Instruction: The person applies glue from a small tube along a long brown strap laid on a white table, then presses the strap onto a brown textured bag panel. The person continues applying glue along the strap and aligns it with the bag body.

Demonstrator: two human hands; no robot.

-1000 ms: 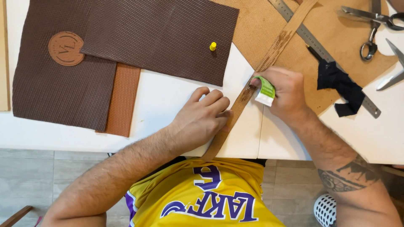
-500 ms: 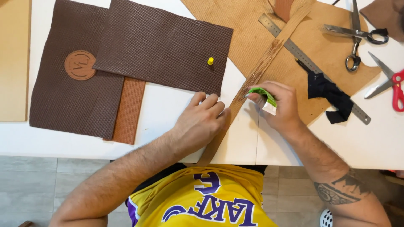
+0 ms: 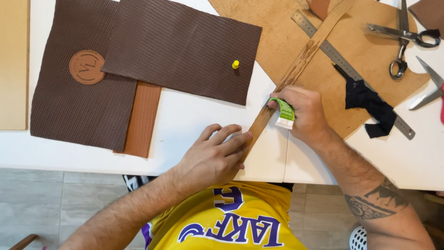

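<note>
Strip of tan leather lies diagonally across the white tabletop, its upper end running over a tan sheet beside a steel ruler. Left hand rests flat, fingers pressed together and holding down the strip's lower end. Right hand pinches a small green-and-white tube between thumb and fingers, its tip at the strip about midway along. Judging by the streaky, darker surface above the tube, that upper part looks already coated, while the stretch below, toward the left hand, looks bare and remains to be done. A yellow cap sits on a brown textured panel, well apart.
</note>
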